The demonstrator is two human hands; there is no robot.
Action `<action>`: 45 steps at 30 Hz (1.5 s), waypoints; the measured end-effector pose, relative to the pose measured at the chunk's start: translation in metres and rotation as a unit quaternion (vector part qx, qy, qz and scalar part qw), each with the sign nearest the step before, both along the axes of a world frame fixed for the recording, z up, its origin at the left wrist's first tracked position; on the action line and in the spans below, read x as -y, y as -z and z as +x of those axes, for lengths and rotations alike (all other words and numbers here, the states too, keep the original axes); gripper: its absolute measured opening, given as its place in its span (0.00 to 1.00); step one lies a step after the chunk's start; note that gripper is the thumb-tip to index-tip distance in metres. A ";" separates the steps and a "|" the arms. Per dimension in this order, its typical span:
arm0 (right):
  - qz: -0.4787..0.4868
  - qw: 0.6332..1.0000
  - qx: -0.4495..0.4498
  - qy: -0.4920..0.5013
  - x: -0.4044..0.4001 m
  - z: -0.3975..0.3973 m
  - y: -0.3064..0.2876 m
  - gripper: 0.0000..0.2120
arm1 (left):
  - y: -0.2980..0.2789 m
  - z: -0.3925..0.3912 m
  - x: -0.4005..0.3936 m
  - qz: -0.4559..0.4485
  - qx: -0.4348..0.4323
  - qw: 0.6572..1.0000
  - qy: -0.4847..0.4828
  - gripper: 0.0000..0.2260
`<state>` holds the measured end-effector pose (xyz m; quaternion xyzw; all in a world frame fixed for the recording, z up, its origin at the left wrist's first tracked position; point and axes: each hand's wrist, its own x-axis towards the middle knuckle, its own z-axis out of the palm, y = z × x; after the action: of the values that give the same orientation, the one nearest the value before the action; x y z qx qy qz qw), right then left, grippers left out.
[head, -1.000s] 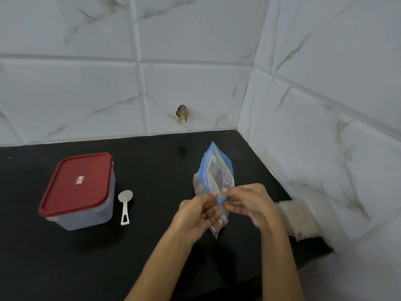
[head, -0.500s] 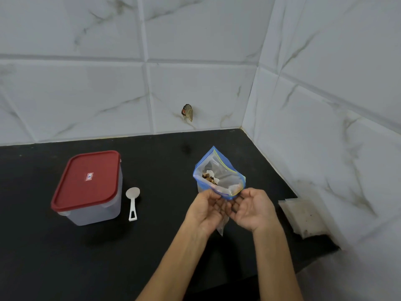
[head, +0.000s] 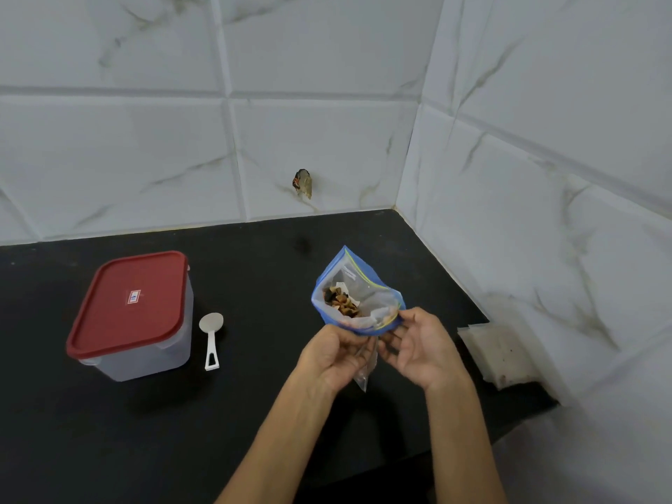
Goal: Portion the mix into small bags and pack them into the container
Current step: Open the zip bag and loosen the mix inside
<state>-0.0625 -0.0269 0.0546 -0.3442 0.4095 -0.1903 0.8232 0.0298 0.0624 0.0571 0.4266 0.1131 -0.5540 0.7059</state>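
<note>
**Zip bag held open over the counter, container lidded at your left**

Farthest left, the clear container (head: 145,343) stands on the black counter (head: 254,412) with its red lid (head: 129,303) pressed on; its left side sits near the frame's edge, and the back wall is well behind it. Just beside its right wall lies the white scoop (head: 211,338), bowl away from you and handle toward you, apart from the container by a thin strip of counter. Between the scoop and your arms runs a broad stretch of bare black surface, reaching back to the wall.

Your left hand (head: 332,354) grips the near left side of the blue-rimmed zip bag (head: 358,292), fingers curled round the plastic below the mouth. The bag is in the air above the counter, its mouth spread wide and tilted toward you, with the brown and dark mix (head: 342,301) showing inside. Your right hand (head: 422,347) pinches the rim at the near right corner, fingertips on the blue strip.

Right of that hand, a flat stack of small bags (head: 498,352) lies against the side wall, close to the counter's front edge. The side wall and the counter's corner close off the room on that side.
</note>
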 end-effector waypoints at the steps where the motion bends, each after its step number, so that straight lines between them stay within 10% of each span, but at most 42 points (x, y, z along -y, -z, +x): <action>1: 0.006 1.000 0.000 -0.005 0.000 0.000 0.002 0.13 | 0.000 -0.001 0.000 0.006 0.009 1.000 0.001 0.17; 9: -0.329 0.929 -0.166 0.044 0.017 0.002 -0.003 0.17 | 0.001 0.001 -0.011 0.033 0.129 0.991 0.028 0.16; 13: -0.385 0.906 -0.176 0.024 0.019 0.006 -0.006 0.06 | -0.002 0.004 -0.015 0.055 0.200 0.978 0.029 0.04; 16: -0.408 0.889 -0.205 0.038 0.019 0.012 -0.004 0.08 | 0.001 0.020 -0.008 0.066 0.214 0.974 -0.032 0.14; 31: 0.072 0.996 0.054 0.029 0.034 0.023 0.001 0.12 | 0.002 0.039 0.004 -0.035 0.049 0.998 -0.037 0.10; 40: -0.110 0.992 0.004 -0.069 0.045 0.005 -0.007 0.10 | 0.003 0.034 0.002 -0.048 0.039 0.997 -0.037 0.12; 45: 0.036 0.997 0.065 -0.009 0.045 0.001 0.000 0.11 | 0.002 0.030 0.005 -0.056 0.026 0.998 -0.034 0.10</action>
<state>-0.0611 -0.0720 0.0549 -0.3045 0.3591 -0.1900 0.8615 0.0600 0.0575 0.0550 0.3965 0.0781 -0.5241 0.7496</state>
